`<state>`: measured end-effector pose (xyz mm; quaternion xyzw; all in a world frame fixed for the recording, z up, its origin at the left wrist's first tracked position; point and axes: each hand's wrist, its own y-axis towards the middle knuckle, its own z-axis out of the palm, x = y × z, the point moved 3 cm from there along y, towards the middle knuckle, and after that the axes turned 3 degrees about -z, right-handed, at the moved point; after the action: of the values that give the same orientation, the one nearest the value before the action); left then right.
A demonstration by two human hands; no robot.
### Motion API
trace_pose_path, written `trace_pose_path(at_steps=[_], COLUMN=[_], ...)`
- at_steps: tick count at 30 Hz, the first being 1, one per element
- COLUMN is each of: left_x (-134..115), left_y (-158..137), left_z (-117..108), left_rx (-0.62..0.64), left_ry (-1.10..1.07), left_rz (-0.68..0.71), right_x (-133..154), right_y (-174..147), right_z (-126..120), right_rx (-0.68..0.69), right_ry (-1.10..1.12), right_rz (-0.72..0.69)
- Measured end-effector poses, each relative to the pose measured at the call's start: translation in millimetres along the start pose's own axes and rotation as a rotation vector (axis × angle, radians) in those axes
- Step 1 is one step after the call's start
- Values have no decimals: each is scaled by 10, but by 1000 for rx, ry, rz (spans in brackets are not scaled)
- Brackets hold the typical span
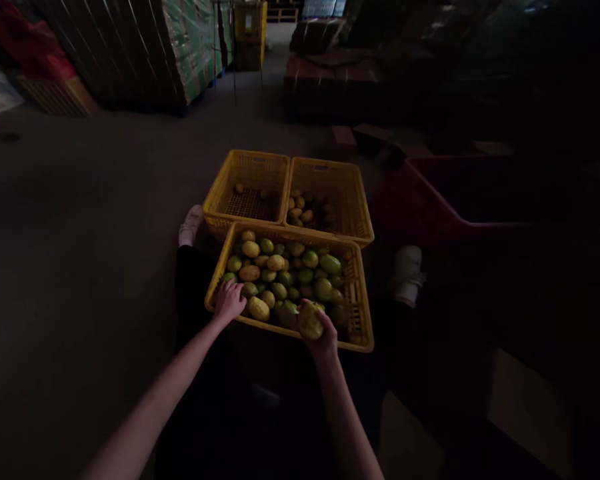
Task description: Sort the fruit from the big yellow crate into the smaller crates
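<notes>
Head view: right fingers (327,325) around fruit (310,321), left fingers (234,289) with grip unclear, crates (287,192) beyond, reddish bin (397,203) rightward

Three yellow crates (362,307), two shoes (193,219)

Around me it is very dim. Weak light reaches my left hand (229,302), my right hand (326,343) and the fruit (310,321); the right side goes into nearly black shadow. Plastic wrap (193,50) shines in streaks. Toward the edges, shapes are smeared.
</notes>
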<state>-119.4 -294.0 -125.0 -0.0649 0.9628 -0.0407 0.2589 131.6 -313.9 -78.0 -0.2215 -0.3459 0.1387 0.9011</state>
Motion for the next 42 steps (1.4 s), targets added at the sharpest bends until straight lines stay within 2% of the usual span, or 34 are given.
trace_pose_path(at_steps=[4, 9, 13, 16, 21, 25, 29, 34, 38, 42], left_x=[0, -15, -72, -147, -300, -397, -478, -527, -517, -548], left_y=[-4, -12, 44, 190, 612, 892, 991, 966, 910, 715], left_z=[-10, -26, -74, -123, -150, -93, -10, -39, -244, -506], left_rx=[-6, -9, 12, 31, 95, 217, 285, 237, 140, 73], left_ry=[51, 121, 184, 224, 265, 278, 257, 81, -151, -672], left_rz=[5, 11, -15, -50, -84, -121, -171, -199, -195, -344], right_x=[46, 91, -59, -218, -366, -324, -210, -54, 76, 189], right_y=[191, 377, 355, 280, 139, 19, -82, -169, -195, -158], right_z=[-44, -54, -98, -111, -52, -32, -101, -221, -295, -320], right_rx=[-112, -84, -71, -69, -48, -24, -34, -119, -151, -202], right_ry=[76, 108, 101, 84, 32, -15, -108, -197, -270, -282], right_rz=[-106, -167, -187, -180, -148, -135, -118, -136, -179, -203])
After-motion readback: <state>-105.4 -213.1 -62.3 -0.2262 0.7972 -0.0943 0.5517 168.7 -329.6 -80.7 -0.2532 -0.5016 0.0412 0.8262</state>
